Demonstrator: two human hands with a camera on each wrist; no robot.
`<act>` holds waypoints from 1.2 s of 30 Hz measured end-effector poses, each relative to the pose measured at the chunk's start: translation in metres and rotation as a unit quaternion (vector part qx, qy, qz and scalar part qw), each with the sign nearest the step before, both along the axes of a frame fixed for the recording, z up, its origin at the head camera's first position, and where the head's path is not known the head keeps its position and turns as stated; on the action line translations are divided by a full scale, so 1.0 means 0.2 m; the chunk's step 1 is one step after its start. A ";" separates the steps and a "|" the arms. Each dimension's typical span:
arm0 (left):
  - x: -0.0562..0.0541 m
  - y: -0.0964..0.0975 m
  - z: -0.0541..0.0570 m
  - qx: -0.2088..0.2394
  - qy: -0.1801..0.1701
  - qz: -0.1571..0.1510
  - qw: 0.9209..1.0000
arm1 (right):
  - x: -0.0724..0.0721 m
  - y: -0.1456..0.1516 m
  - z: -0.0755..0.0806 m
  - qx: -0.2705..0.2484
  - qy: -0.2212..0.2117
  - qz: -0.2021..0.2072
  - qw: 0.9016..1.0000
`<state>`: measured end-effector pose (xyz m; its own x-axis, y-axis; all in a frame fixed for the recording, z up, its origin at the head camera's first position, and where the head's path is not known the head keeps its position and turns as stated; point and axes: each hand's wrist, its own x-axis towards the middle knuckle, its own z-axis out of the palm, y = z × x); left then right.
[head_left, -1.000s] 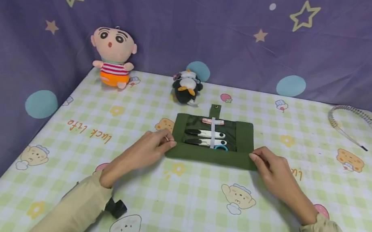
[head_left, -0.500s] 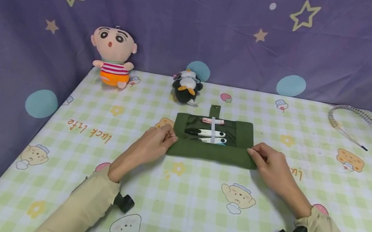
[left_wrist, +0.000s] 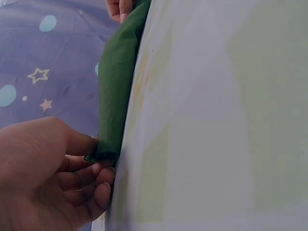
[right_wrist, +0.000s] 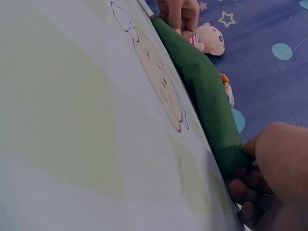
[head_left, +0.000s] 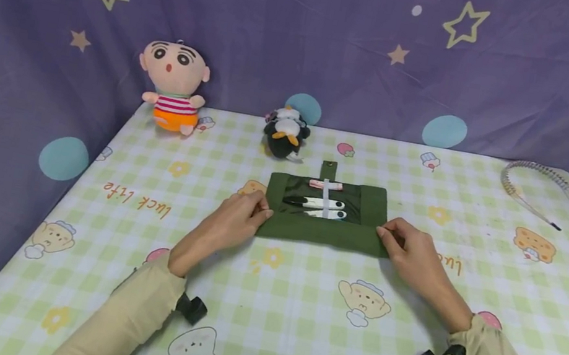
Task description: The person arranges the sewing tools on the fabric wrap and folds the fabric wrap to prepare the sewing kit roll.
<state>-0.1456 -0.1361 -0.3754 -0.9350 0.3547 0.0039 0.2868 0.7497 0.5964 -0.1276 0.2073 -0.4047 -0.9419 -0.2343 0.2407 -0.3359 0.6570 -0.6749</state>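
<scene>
A dark green fabric tool roll [head_left: 325,232] lies on the table, its near part folded up over its lower section. My left hand [head_left: 234,218] pinches the left end of the fold between thumb and fingers. At the right end, my right hand [head_left: 413,249] pinches the same fold. Inside the roll, a white strap [head_left: 325,194] crosses two white-handled tools with dark tips, the upper tool [head_left: 314,202] showing more than the lower tool [head_left: 328,214]. A small pinkish-white item [head_left: 325,185] sits above them. A snap tab [head_left: 329,170] sticks out at the far side.
A plush doll [head_left: 172,86] sits at the back left and a penguin plush [head_left: 286,132] at the back middle. A headband [head_left: 534,188] lies at the back right. A checked cloth [head_left: 297,305] covers the table, and a purple curtain [head_left: 308,37] hangs behind.
Both hands have folded the near edge of the roll slightly farther from me, covering the blue ring and part of the lower tool. Over the last half second there is hardly any movement.
</scene>
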 end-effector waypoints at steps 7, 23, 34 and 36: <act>0.02 0.01 0.01 -0.023 0.041 -0.018 0.999 | 0.00 0.01 -0.02 0.051 0.197 0.079 0.976; 0.10 -0.02 -0.01 -0.107 0.265 -0.189 0.939 | 0.02 0.03 -0.06 0.166 0.298 0.149 0.928; 0.09 -0.05 -0.04 -0.161 0.306 -0.229 0.910 | 0.02 0.04 -0.06 0.181 0.300 0.157 0.923; 0.09 -0.05 -0.04 -0.170 0.321 -0.233 0.902 | 0.01 0.04 -0.07 0.173 0.298 0.166 0.924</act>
